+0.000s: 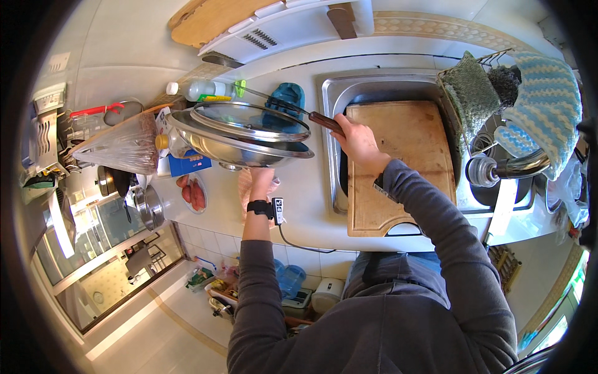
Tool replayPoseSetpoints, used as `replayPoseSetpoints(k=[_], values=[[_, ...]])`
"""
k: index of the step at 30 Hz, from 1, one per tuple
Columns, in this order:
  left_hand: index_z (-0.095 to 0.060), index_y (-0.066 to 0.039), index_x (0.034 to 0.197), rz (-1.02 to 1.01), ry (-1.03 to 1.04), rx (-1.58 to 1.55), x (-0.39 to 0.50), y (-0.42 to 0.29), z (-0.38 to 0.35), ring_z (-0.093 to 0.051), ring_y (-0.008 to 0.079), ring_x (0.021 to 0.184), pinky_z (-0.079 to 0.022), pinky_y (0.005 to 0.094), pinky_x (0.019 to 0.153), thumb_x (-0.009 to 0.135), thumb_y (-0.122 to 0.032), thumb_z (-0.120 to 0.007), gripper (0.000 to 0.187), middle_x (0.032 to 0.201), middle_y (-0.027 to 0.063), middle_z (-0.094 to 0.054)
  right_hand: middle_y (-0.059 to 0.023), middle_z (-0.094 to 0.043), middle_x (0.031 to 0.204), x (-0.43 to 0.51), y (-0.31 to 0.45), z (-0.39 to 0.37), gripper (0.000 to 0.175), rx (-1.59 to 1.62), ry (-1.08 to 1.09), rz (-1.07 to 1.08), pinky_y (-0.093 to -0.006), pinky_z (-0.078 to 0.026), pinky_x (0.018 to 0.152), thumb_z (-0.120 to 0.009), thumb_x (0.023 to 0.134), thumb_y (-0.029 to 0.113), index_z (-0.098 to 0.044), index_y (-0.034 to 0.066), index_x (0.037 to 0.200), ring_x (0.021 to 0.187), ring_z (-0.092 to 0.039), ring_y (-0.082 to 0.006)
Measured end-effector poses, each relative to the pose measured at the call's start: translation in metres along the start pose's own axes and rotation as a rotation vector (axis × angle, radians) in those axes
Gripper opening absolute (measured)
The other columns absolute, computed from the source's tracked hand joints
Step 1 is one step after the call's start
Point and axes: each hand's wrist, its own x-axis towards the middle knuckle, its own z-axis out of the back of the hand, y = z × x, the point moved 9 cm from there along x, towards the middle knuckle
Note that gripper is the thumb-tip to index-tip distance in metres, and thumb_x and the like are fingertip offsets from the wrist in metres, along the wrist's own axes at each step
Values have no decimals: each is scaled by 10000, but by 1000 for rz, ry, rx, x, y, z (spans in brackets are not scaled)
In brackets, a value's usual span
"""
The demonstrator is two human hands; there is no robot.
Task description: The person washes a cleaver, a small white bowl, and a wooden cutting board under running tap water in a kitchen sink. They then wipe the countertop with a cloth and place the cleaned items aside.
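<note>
My left hand (263,174) is under a rounded steel pan or lid (243,156), its fingers hidden by the metal. A glass lid (247,121) with a steel rim rests tilted on top of it. My right hand (357,142) grips the brown handle (327,124) of a long metal kitchen utensil. Its thin shaft reaches left behind the glass lid, where its far end is hard to make out. Below my left wrist lies a pink cloth (246,191) on the counter. A plate of reddish raw meat or sausage (194,194) sits to the left.
A wooden cutting board (397,168) lies across the steel sink (334,187). The faucet (523,166) has a blue-and-white knitted cloth (546,103) over it. At the back are a teal object (292,96) and a clear bottle (196,89). Pots (148,208) stand at left.
</note>
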Motion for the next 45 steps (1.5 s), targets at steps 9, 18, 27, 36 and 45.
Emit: replayPoseSetpoints(k=[9, 18, 27, 36, 45], values=[[-390, 47, 1259, 37, 13, -1, -11, -14, 1, -486, 247, 1114, -363, 321, 963, 689, -158, -742, 700, 1231, 172, -508, -129, -574, 830, 7, 2, -14, 183, -3, -18, 5, -449, -465, 647, -582, 822, 138, -468, 91, 957, 772, -578, -356], [-418, 58, 1225, 14, -31, 8, -1, -2, 3, -499, 250, 1092, -370, 329, 955, 669, -131, -745, 672, 1200, 171, -531, -116, -526, 975, 37, -8, -39, 308, -61, 3, -67, -425, -472, 740, -634, 776, 133, -526, 116, 1064, 881, -566, -346], [-418, 18, 1133, -382, 47, -92, 27, -7, -9, -545, 220, 972, -429, 308, 847, 609, -8, -732, 611, 1123, 146, -541, -170, -466, 1124, 20, -18, -29, 659, -245, 115, -201, -415, -440, 884, -676, 733, 151, -362, 91, 1310, 1068, -488, -359], [-322, -38, 1204, -396, -325, -197, 1, -45, 5, -530, 260, 1016, -392, 366, 919, 506, -189, -854, 890, 1127, 128, -527, -155, -544, 983, -114, 16, 93, 330, -146, 67, 8, -400, -459, 820, -672, 735, 169, -590, 39, 1027, 968, -533, -322], [-253, -64, 1342, -225, -493, 143, -8, -70, -5, -427, 312, 1212, -84, 514, 1074, 535, -519, -799, 1076, 1304, 90, -467, -44, -600, 831, -398, -95, 271, 170, -114, -771, -578, -240, -443, 593, -634, 798, 61, -563, 41, 951, 703, -560, -117]])
